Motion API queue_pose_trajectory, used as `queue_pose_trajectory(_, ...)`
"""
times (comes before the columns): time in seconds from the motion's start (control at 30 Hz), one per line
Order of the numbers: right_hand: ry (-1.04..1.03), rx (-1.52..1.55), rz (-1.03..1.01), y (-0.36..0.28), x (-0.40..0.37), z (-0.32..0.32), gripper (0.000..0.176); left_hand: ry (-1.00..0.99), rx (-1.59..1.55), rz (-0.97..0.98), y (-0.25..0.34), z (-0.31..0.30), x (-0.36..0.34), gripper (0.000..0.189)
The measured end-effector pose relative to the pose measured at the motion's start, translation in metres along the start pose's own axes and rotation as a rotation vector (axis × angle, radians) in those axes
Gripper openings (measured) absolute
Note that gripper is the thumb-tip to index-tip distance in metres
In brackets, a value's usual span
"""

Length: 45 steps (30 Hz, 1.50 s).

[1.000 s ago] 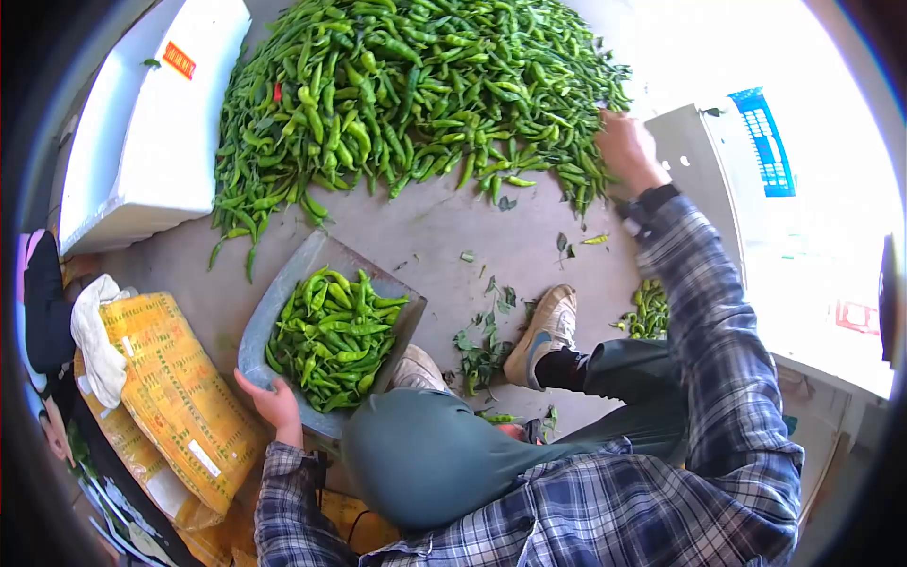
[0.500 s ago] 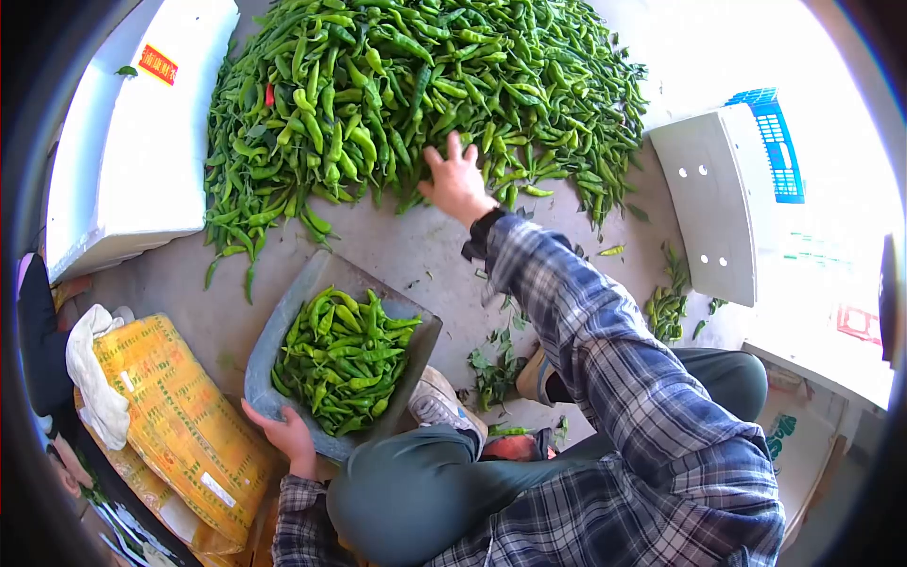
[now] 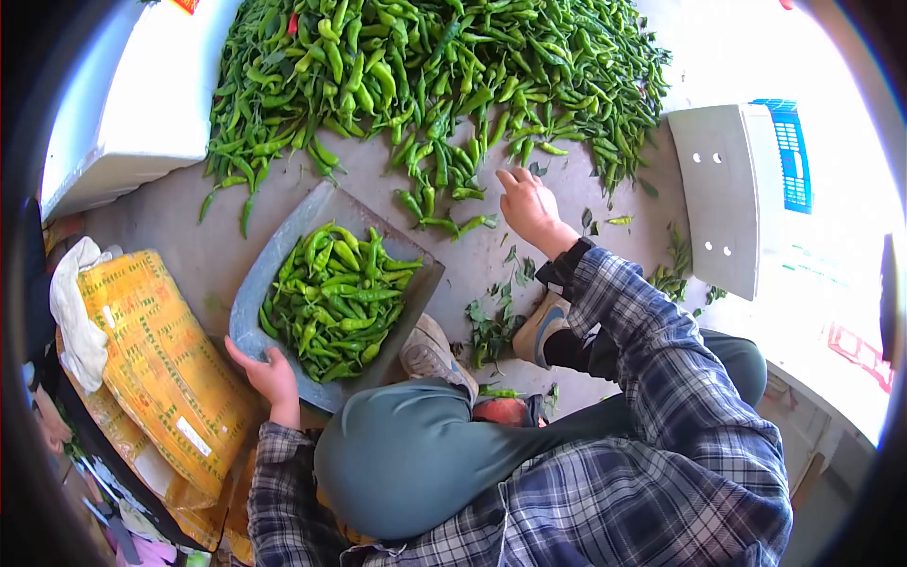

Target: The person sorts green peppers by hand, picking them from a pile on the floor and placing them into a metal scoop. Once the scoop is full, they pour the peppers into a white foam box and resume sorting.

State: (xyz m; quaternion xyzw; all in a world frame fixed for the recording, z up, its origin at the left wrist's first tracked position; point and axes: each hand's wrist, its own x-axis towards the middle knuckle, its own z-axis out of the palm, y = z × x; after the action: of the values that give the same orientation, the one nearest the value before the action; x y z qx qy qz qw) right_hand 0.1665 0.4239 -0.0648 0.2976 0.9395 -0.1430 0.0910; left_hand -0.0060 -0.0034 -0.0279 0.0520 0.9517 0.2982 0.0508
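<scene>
My left hand (image 3: 272, 380) grips the near-left edge of a grey scoop-shaped pan (image 3: 248, 317), its thumb apart from the fingers. Inside the pan lies a heap of green chili peppers (image 3: 335, 298). Over the floor, just in front of the big pepper pile (image 3: 453, 71), hovers my right hand (image 3: 531, 213). Its fingers are curled, and I cannot make out whether anything is in them. Left of this hand, several loose peppers (image 3: 439, 184) spill from the pile toward me.
A white foam box (image 3: 156, 104) stands at the left, with yellow printed cartons (image 3: 161, 350) and a white glove (image 3: 77, 312) nearer me. At right are a white foam panel (image 3: 713, 189) and a blue crate (image 3: 792, 156). Leaves (image 3: 491, 331) litter the floor by my shoes.
My right hand has drawn back from the pile toward the right, its fingers curling. Several peppers have come forward onto the floor. My left hand still holds the pan.
</scene>
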Motion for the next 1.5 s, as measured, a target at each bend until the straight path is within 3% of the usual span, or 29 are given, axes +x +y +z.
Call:
queue_pose_trajectory(0.17,-0.02,0.01,-0.256,-0.057,0.003,-0.001,0.043,0.002,0.032,-0.024,0.004,-0.001,0.0,0.072)
queue_pose_trajectory(0.23,0.082,-0.06,-0.529,-0.061,0.011,0.011,0.044,-0.001,0.031,-0.035,0.001,-0.001,0.0,0.071)
queue_pose_trajectory(0.3,-0.055,-0.154,-0.353,-0.05,0.024,0.016,0.041,0.012,0.07,0.013,-0.001,0.0,0.001,0.072)
queue_pose_trajectory(0.37,-0.047,-0.194,-0.291,-0.034,0.031,0.007,0.031,0.014,0.074,0.003,0.003,-0.001,0.001,0.072)
queue_pose_trajectory(0.47,0.094,-0.027,-0.098,-0.02,0.042,0.006,0.015,0.012,0.074,-0.004,0.001,0.0,0.001,0.072)
queue_pose_trajectory(0.57,0.132,0.099,-0.002,-0.026,0.061,0.0,0.016,0.002,0.052,-0.022,0.0,0.001,0.002,0.072)
queue_pose_trajectory(0.63,0.181,0.034,-0.023,-0.04,0.067,0.005,0.017,-0.004,0.042,-0.051,0.0,0.0,0.002,0.072)
queue_pose_trajectory(0.7,-0.032,-0.004,0.046,-0.052,0.072,0.016,0.019,0.001,0.033,-0.019,0.0,0.001,0.002,0.071)
queue_pose_trajectory(0.73,-0.16,-0.057,-0.035,-0.058,0.072,0.013,0.021,0.004,0.037,-0.023,-0.001,0.001,0.003,0.071)
queue_pose_trajectory(0.77,-0.165,-0.057,-0.042,-0.065,0.071,0.011,0.021,0.018,0.05,0.013,-0.001,0.001,0.003,0.071)
queue_pose_trajectory(0.83,0.063,-0.091,-0.019,-0.08,0.066,0.01,0.022,0.029,0.067,0.038,-0.002,0.001,0.0,0.071)
queue_pose_trajectory(0.9,-0.156,-0.002,0.024,-0.103,0.056,0.0,0.022,0.01,0.058,-0.011,0.002,0.0,0.002,0.072)
queue_pose_trajectory(0.97,-0.195,0.086,-0.004,-0.112,0.04,0.003,0.027,0.005,0.042,-0.019,0.002,0.0,0.001,0.071)
queue_pose_trajectory(1.07,-0.091,0.068,-0.027,-0.116,0.028,0.025,0.032,0.004,0.035,-0.013,-0.001,0.001,0.003,0.071)
queue_pose_trajectory(1.17,-0.125,0.126,0.085,-0.113,0.029,0.042,0.033,0.004,0.047,0.002,-0.003,0.001,0.002,0.071)
queue_pose_trajectory(1.37,-0.113,0.126,0.012,-0.104,0.032,0.033,0.024,0.016,0.055,-0.001,-0.001,0.001,0.002,0.071)
queue_pose_trajectory(1.5,-0.091,0.196,0.098,-0.102,0.039,0.037,0.027,-0.022,0.015,-0.066,0.004,-0.002,0.002,0.071)
